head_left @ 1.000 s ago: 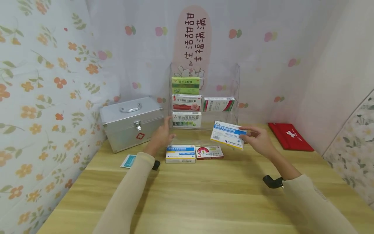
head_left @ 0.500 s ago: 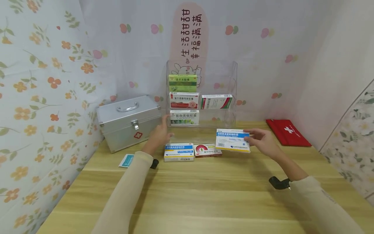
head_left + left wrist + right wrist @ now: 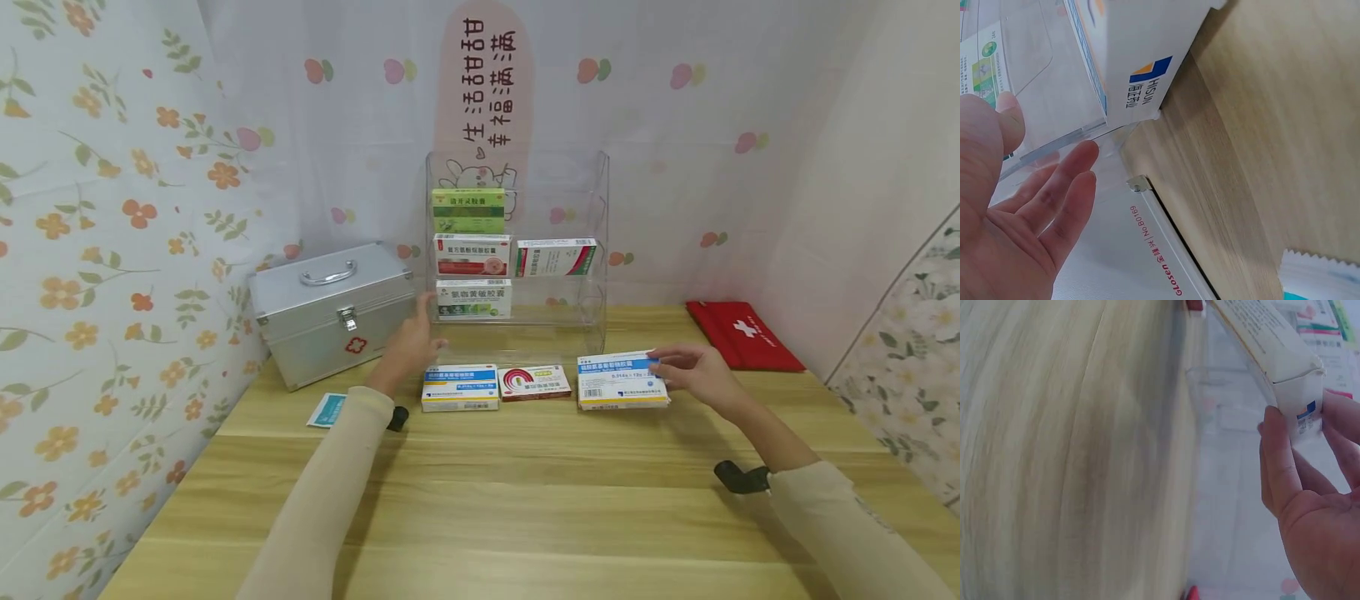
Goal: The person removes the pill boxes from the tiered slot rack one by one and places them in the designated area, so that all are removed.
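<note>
My right hand (image 3: 663, 369) pinches the right end of a white and blue medicine box (image 3: 619, 381), which sits on the wooden table (image 3: 525, 500) to the right of a red and white box (image 3: 534, 382). In the right wrist view the thumb and fingers of the right hand (image 3: 1304, 419) clamp the end of the medicine box (image 3: 1266, 344). My left hand (image 3: 431, 327) is held with straight fingers against the left side of a clear acrylic rack (image 3: 596, 250). In the left wrist view, the left hand (image 3: 1054, 181) lies by the edge of the rack (image 3: 1054, 144).
A second white and blue box (image 3: 460, 387) lies left of the red and white one. The rack's shelves carry several medicine boxes (image 3: 474, 254). A silver first-aid case (image 3: 330, 308) stands at the left, a red pouch (image 3: 742, 335) at the right, a small sachet (image 3: 327, 410) near the left sleeve.
My right hand has lowered the white and blue box from the air down and to the right onto the table. The left hand has stayed by the rack.
</note>
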The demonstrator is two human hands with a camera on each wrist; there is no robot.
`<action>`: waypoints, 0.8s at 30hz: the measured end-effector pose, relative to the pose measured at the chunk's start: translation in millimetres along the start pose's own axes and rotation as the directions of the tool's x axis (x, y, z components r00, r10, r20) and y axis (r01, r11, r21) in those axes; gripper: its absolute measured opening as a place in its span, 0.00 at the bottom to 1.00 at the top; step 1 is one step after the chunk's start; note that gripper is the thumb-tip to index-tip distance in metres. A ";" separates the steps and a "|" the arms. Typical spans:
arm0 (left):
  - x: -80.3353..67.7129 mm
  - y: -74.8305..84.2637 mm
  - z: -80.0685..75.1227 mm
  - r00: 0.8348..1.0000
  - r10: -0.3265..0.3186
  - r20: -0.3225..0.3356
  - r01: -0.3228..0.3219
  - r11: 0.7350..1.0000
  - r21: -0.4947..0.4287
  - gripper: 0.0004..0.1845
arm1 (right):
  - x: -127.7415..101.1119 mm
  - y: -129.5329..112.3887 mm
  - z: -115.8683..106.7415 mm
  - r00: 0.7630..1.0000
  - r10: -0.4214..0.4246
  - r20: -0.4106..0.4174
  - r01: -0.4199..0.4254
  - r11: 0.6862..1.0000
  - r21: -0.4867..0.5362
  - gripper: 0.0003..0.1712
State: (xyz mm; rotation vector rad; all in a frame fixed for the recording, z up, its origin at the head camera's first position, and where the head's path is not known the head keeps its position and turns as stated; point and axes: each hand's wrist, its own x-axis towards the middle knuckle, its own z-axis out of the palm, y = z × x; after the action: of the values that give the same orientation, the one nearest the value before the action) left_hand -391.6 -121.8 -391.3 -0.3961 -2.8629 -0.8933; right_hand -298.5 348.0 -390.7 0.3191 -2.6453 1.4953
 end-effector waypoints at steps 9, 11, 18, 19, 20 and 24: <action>1.1 -2.0 4.5 1.000 -0.014 -0.002 0.014 1.000 -0.027 0.50 | 5.5 19.6 -1.4 0.992 0.102 0.070 -0.106 0.993 0.057 0.29; 0.4 -2.0 8.3 1.000 -0.002 0.009 0.002 0.999 -0.043 0.50 | 4.2 25.4 -2.4 0.987 0.131 0.088 -0.133 0.991 0.014 0.29; -0.2 1.8 12.8 1.000 0.015 0.014 -0.014 0.999 -0.052 0.50 | 5.5 30.6 -4.5 0.974 0.185 0.127 -0.173 0.980 -0.104 0.33; -0.6 2.4 11.1 1.000 0.012 0.013 -0.011 0.999 -0.043 0.50 | 6.9 28.4 -4.3 0.972 0.187 0.142 -0.171 0.978 -0.117 0.34; -0.8 2.6 9.2 1.000 0.010 0.008 -0.010 0.999 -0.031 0.50 | 8.1 25.6 -3.9 0.969 0.186 0.161 -0.165 0.977 -0.136 0.36; -2.5 0.6 2.7 1.000 -0.004 0.004 0.004 1.000 -0.006 0.50 | 14.1 15.6 -0.4 0.958 0.193 0.214 -0.150 0.968 -0.202 0.40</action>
State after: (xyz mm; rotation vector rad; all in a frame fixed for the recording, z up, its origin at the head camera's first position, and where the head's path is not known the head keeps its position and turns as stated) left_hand -389.1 -120.2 -393.7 -0.3930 -2.8659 -0.9038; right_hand -315.7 354.1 -401.1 0.2695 -3.0424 1.3141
